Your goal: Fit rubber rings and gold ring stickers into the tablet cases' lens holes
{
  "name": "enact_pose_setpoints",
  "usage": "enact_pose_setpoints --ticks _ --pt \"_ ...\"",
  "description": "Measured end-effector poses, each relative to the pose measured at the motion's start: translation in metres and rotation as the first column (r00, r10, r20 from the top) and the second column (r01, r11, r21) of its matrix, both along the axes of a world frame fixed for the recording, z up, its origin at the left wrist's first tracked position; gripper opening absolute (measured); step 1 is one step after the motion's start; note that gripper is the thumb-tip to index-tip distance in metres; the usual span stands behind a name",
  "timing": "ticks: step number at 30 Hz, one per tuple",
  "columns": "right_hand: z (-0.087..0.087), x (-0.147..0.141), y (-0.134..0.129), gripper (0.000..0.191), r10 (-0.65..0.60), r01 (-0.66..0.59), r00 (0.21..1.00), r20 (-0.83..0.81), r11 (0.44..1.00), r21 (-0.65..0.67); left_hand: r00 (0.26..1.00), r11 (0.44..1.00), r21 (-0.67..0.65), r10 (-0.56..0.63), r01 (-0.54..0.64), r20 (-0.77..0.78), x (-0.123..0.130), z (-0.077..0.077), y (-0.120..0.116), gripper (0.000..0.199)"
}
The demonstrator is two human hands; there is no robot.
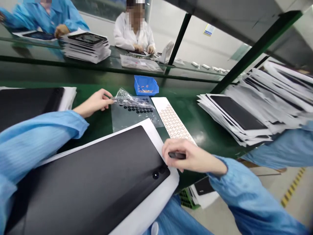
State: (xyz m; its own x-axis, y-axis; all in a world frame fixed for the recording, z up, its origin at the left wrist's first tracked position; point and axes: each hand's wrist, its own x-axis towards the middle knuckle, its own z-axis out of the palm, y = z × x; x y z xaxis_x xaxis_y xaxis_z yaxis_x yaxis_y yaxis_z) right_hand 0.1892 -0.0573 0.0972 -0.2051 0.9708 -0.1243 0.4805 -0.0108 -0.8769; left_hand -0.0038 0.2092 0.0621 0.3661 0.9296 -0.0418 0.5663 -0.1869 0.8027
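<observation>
A large black panel point(95, 176), looking like a tablet's back cover, lies in front of me on white sheeting point(156, 195). Near its right corner is a round dark camera hole point(156, 175). My left hand point(97, 101) pinches the edge of a clear plastic film point(126, 98), partly lifted off a translucent sheet point(122, 120) carrying rows of small black rings point(138, 109). My right hand point(188, 155), closed around a dark, slim pen-like tool point(177, 155), is at the panel's right corner. The tool's tip is hidden. Beside that hand lies a white strip point(174, 122) dotted with orange-edged rings.
Behind the sheets stands a blue bin point(146, 86) with small orange pieces. Panels interleaved with white sheets are stacked at left point(29, 101) and right point(239, 112). Across the bench, two people work near another stack point(85, 49). A green shelf post point(254, 52) slants at right.
</observation>
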Motion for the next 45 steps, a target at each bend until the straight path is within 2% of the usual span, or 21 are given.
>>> enact_pose_setpoints --ticks 3,5,7,8,10,12,16,25,28,30,32,35,36,38,41,43,45 --pt "-0.017 -0.002 -0.018 0.011 -0.109 0.1 0.99 -0.086 0.989 -0.107 0.992 0.991 0.044 -0.127 0.128 -0.016 -0.005 0.032 -0.034 0.017" --pt "-0.024 -0.003 -0.019 0.011 -0.143 0.132 0.984 -0.103 0.986 -0.106 0.963 0.939 0.231 -0.269 0.256 0.027 -0.006 0.042 -0.072 0.018" --pt "-0.027 -0.003 -0.017 0.01 -0.148 0.144 0.985 -0.085 0.989 -0.042 0.848 0.816 0.341 -0.522 0.466 0.092 -0.007 0.038 -0.113 0.022" --pt "-0.028 -0.003 -0.016 0.01 -0.147 0.147 0.987 -0.063 0.989 -0.005 0.77 0.744 0.317 -0.635 0.588 0.062 -0.007 0.032 -0.132 0.021" --pt "-0.028 -0.004 -0.016 0.009 -0.138 0.139 0.99 -0.017 0.99 0.034 0.633 0.62 0.19 -0.774 0.761 -0.011 -0.009 0.019 -0.159 0.019" --pt "-0.027 -0.006 -0.016 0.01 -0.14 0.14 0.99 0.003 0.99 0.031 0.556 0.547 0.125 -0.83 0.828 -0.046 -0.011 0.008 -0.172 0.02" --pt "-0.028 -0.008 -0.017 0.011 -0.167 0.167 0.986 -0.005 0.986 -0.026 0.529 0.519 0.124 -0.846 0.846 -0.065 -0.012 0.001 -0.17 0.02" --pt "-0.022 -0.011 -0.014 0.025 -0.123 0.123 0.957 0.263 0.992 0.016 0.511 0.493 0.165 -0.855 0.854 -0.093 -0.01 0.001 -0.17 0.018" --pt "-0.019 -0.009 -0.014 0.026 -0.11 0.11 0.968 0.226 0.994 0.009 0.501 0.474 0.19 -0.855 0.86 -0.135 -0.011 0.002 -0.169 0.017" --pt "-0.017 -0.008 -0.016 0.024 -0.161 0.157 0.982 0.104 0.987 0.047 0.469 0.432 0.209 -0.863 0.878 -0.189 -0.011 0.003 -0.17 0.021" --pt "-0.017 -0.009 -0.023 0.031 -0.322 0.325 0.946 -0.042 0.934 0.146 0.428 0.369 0.243 -0.864 0.897 -0.267 -0.011 0.004 -0.172 0.029" --pt "-0.025 -0.016 -0.037 0.053 -0.561 0.601 0.799 -0.216 0.745 0.291 0.392 0.286 0.304 -0.837 0.909 -0.382 -0.011 0.005 -0.175 0.036" --pt "-0.029 -0.02 -0.042 0.057 -0.596 0.654 0.757 -0.268 0.693 0.304 0.387 0.271 0.314 -0.827 0.91 -0.408 -0.011 0.005 -0.176 0.037" --pt "-0.039 -0.031 -0.051 0.055 -0.623 0.714 0.699 -0.351 0.631 0.302 0.378 0.253 0.319 -0.816 0.913 -0.436 -0.01 0.006 -0.178 0.036" --pt "-0.052 -0.047 -0.057 0.033 -0.665 0.76 0.649 -0.369 0.571 0.31 0.37 0.238 0.324 -0.815 0.915 -0.445 -0.009 0.006 -0.177 0.032" --pt "-0.056 -0.055 -0.056 0.02 -0.673 0.767 0.641 -0.369 0.578 0.278 0.369 0.23 0.337 -0.817 0.913 -0.442 -0.009 0.006 -0.177 0.031" --pt "-0.057 -0.059 -0.053 0.014 -0.664 0.768 0.638 -0.39 0.59 0.25 0.368 0.225 0.342 -0.819 0.912 -0.441 -0.009 0.006 -0.176 0.031"
